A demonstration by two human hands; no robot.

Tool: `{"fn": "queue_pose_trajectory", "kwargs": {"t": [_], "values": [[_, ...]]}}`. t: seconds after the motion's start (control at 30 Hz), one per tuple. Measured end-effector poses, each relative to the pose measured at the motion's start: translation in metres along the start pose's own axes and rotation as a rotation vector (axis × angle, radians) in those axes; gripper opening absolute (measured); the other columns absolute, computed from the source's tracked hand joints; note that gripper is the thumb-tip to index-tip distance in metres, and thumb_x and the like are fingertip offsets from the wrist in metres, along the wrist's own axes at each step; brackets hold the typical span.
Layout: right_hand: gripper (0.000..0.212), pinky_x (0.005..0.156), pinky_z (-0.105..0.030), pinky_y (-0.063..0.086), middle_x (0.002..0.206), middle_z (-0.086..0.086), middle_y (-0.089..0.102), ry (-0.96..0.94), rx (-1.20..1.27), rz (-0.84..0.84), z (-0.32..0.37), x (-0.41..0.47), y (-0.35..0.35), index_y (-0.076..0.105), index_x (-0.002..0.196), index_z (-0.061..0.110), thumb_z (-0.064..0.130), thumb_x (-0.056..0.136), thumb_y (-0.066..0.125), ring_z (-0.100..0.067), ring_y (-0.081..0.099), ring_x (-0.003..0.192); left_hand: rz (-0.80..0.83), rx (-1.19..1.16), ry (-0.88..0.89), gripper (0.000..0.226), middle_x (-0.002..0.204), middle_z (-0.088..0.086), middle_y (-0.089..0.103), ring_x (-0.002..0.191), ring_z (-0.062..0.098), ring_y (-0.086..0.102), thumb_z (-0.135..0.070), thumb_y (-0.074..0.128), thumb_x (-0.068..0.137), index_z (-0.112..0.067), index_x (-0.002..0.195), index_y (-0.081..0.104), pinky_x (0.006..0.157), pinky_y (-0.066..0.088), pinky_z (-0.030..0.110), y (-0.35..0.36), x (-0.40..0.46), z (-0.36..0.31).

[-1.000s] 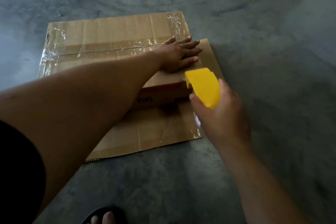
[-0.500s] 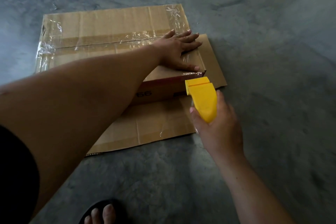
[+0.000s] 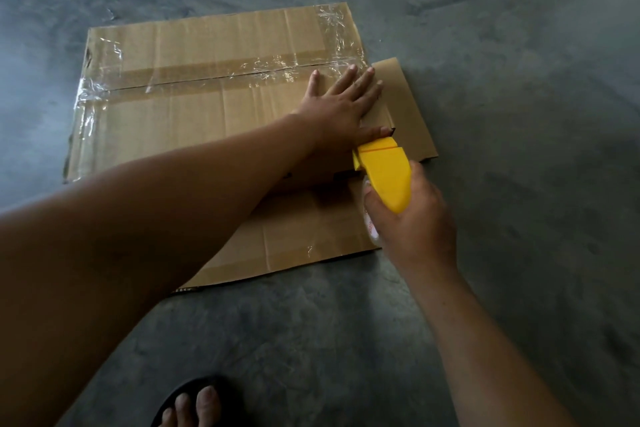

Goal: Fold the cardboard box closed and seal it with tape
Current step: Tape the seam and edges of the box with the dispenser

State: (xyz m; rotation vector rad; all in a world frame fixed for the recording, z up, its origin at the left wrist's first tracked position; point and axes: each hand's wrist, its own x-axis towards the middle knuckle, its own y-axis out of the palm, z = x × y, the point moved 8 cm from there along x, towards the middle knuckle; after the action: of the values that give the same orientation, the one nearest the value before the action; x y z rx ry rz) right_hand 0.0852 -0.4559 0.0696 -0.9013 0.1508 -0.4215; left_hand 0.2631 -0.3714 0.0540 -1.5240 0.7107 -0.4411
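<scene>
One cardboard box lies on the grey concrete floor, its top flaps folded shut and a wrinkled strip of clear tape already running along the centre seam and down over the left edge. More flaps splay flat on the floor at the near side and at the right end, so the sealing looks only partly done. The left hand lies flat on the top near the right corner, fingers straight and spread, thumb at the edge; this looks meant to pin the flap down and keep the box from sliding while tape is applied. Just beside that thumb, the right hand grips a yellow tape dispenser, fingers curled round its body, with the cutting end aimed at the near right corner of the box, probably to start or cut a strip there. Whether the dispenser's edge actually touches the cardboard cannot be told. The tape roll is mostly hidden inside the grip, only a sliver with red print showing. The left forearm covers the box's near side wall and much of the near flap. At the bottom edge, a foot in a dark sandal is cut off.
</scene>
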Motion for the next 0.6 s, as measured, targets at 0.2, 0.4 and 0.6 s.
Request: {"fn": "queue_pose_trajectory", "kwargs": {"t": [0.2, 0.4, 0.6], "values": [[0.066, 0.065, -0.029, 0.038, 0.103, -0.003, 0.063, -0.001, -0.013, -0.013, 0.000, 0.020, -0.003, 0.049, 0.128, 0.021, 0.064, 0.079, 0.053, -0.024, 0.059, 0.090, 0.016, -0.022, -0.033, 0.090, 0.166, -0.004, -0.013, 0.151, 0.019, -0.015, -0.080, 0.016, 0.088, -0.027, 0.158, -0.003, 0.114, -0.003, 0.069, -0.004, 0.012, 0.004], [0.053, 0.058, -0.027, 0.033, 0.087, 0.000, 0.062, 0.111, 0.043, 0.072, -0.011, 0.020, 0.005, 0.059, 0.109, 0.019, 0.063, 0.079, 0.055, -0.025, 0.061, 0.083, 0.024, 0.026, -0.038, 0.118, 0.165, -0.002, -0.018, 0.151, 0.021, -0.017, -0.092, 0.032, 0.073, -0.020, 0.157, -0.009, 0.112, -0.004, 0.072, 0.001, 0.013, 0.004], [0.075, 0.077, -0.027, 0.038, 0.126, -0.006, 0.058, 0.123, 0.052, 0.066, -0.022, -0.007, 0.013, 0.041, 0.142, 0.020, 0.062, 0.082, 0.056, -0.025, 0.056, 0.112, -0.077, 0.109, -0.049, 0.113, 0.165, 0.004, -0.016, 0.151, 0.026, -0.014, -0.076, 0.047, 0.082, -0.016, 0.157, -0.010, 0.113, 0.006, 0.071, 0.003, 0.008, -0.002]]}}
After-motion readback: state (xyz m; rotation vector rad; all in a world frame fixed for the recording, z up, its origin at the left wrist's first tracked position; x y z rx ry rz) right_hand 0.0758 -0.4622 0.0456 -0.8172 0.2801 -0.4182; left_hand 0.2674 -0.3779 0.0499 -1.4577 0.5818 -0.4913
